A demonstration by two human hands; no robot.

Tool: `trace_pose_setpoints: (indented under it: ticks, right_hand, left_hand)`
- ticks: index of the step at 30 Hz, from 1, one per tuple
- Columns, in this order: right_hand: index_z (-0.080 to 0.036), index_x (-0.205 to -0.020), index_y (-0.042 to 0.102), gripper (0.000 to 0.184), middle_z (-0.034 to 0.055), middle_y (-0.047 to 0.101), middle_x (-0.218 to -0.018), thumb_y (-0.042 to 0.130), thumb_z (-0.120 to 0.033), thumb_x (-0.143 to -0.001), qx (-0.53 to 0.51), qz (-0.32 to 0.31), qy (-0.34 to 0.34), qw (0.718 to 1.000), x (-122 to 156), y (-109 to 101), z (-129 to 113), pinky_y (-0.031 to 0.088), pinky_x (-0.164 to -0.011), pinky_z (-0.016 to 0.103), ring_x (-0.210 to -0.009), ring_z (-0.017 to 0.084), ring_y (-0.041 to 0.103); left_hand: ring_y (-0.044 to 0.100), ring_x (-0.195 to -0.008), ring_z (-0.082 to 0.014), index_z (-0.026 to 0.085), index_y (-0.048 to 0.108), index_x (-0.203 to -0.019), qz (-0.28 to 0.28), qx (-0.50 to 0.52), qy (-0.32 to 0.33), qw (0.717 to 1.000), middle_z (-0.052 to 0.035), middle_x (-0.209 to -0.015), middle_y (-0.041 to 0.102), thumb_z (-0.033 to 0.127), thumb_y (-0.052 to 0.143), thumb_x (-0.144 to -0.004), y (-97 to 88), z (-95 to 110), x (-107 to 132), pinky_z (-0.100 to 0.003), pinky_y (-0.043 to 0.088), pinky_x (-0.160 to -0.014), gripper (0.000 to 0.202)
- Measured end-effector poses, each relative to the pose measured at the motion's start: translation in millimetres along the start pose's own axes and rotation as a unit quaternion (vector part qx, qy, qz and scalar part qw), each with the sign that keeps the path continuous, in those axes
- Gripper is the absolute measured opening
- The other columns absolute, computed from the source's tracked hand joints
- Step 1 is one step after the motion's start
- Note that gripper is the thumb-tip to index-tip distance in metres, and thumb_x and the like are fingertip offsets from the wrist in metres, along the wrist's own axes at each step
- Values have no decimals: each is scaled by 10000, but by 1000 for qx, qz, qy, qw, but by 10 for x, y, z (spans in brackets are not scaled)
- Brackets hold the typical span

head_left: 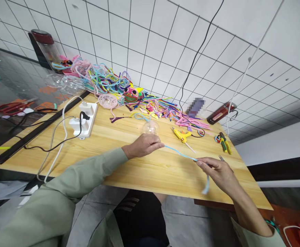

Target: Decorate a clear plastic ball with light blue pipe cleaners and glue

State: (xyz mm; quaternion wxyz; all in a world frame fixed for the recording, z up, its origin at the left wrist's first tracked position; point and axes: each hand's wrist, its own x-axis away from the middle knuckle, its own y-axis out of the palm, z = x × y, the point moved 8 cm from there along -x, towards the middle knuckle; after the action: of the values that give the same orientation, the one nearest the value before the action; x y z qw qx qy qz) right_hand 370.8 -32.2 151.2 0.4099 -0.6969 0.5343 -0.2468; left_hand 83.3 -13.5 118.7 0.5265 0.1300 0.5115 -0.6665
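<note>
A light blue pipe cleaner (177, 151) stretches across the table front between my two hands. My left hand (145, 145) is closed on one end. Thumb and fingers of my right hand (218, 171) pinch it farther along, and its blurred tail hangs below them. Just beyond my left hand sits a clear plastic ball (150, 127), with a light blue loop (141, 116) behind it. A grey metal tip (221, 158) shows behind my right hand; the rest of that tool is hidden.
A yellow glue gun (182, 135) lies beyond my hands, with pliers (224, 142) farther right. Several tangled pipe cleaners (101, 79) line the wall. On the left are a white power strip (89, 120) with trailing cords and red-handled scissors (13, 108). A dark red flask (220, 113) lies back right.
</note>
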Motion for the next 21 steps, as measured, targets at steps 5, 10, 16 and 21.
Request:
trace_pose_setpoints:
  ticks: [5, 10, 16, 21]
  right_hand:
    - [-260, -1448, 680, 596, 143, 664, -1532, 673, -613, -968, 37, 53, -108, 992, -67, 169, -406, 480, -1202, 584, -1425, 365, 612]
    - [-248, -1246, 755, 386, 112, 811, -1209, 526, -504, -1070, -40, -40, -113, 992, -256, 750, -770, 579, -1017, 434, -1140, 294, 752]
    - [-227, -907, 763, 382, 20, 732, -783, 547, -515, -1035, -119, -57, -35, 991, -364, 977, -546, 518, -712, 304, -744, 206, 674]
    - [-239, -950, 789, 369, 0, 673, -683, 597, -553, -987, -121, -8, 0, 993, -303, 989, -423, 437, -597, 300, -611, 193, 566]
  left_hand:
    - [736, -709, -151, 169, 766, -882, -40, 28, 50, 998, -62, -785, 796, 392, 567, -1097, 246, 151, 65, -256, 515, -690, 368]
    - [761, -772, -166, 178, 785, -945, -76, 31, 37, 996, -69, -819, 810, 408, 565, -1095, 413, 145, 123, -252, 530, -725, 353]
    - [744, -854, -153, 180, 755, -1101, -134, 80, -47, 987, -63, -957, 814, 360, 525, -1112, 483, 55, 137, -232, 524, -795, 292]
    - [723, -796, -144, 179, 754, -940, -147, 111, -97, 978, -39, -865, 797, 330, 554, -1099, 547, -28, 168, -234, 512, -797, 297]
